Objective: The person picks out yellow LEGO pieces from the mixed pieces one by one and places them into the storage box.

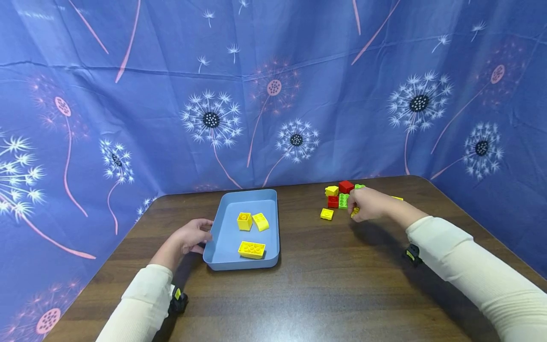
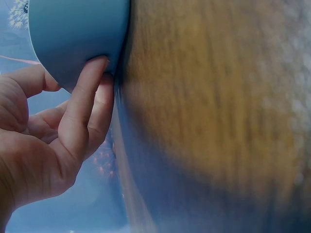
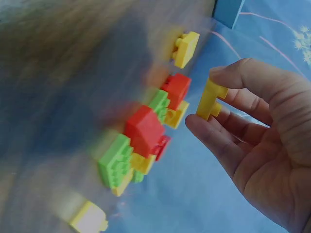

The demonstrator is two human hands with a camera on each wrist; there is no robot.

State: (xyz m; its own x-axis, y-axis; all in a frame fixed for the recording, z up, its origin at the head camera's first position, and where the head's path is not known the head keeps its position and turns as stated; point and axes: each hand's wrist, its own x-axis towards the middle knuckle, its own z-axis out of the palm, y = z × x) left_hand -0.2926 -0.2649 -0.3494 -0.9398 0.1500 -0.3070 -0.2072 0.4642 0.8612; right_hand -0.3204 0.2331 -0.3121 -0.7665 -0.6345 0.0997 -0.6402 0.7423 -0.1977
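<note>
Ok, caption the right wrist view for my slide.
Right hand pinches a yellow brick near red bricks and green bricks.

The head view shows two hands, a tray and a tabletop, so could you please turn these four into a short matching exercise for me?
1. Left hand
2. Right hand
3. Tray
4. Tabletop

A. brown
B. pinches a yellow brick
C. light blue
D. at the tray's edge

Pairs: 1-D; 2-B; 3-C; 4-A
</note>
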